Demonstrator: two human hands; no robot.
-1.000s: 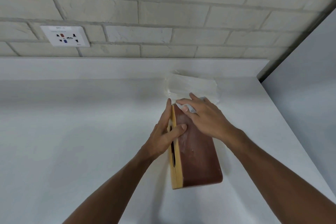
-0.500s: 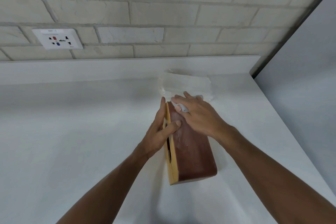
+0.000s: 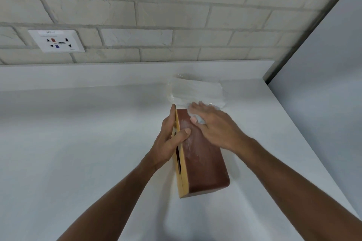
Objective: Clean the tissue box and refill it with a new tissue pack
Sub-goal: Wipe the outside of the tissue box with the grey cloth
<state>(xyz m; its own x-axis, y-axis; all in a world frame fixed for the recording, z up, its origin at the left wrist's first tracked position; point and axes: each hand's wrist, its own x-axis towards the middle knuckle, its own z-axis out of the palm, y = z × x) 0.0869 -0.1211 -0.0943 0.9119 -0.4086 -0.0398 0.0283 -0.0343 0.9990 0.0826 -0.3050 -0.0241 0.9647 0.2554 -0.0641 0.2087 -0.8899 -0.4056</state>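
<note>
brown wooden tissue box [image 3: 203, 162] on its side; left hand [image 3: 168, 141] clamps the edge, right hand [image 3: 213, 127] presses a tissue wad [image 3: 198, 120] flat. wipe end-to-end, brace firmly.

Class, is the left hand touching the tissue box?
Touching. The head view shows the left hand gripping the tissue box, thumb pressed on its brown side.

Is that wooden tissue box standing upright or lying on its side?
On its side: the tissue box rests with its slotted yellow face turned leftward.
</note>
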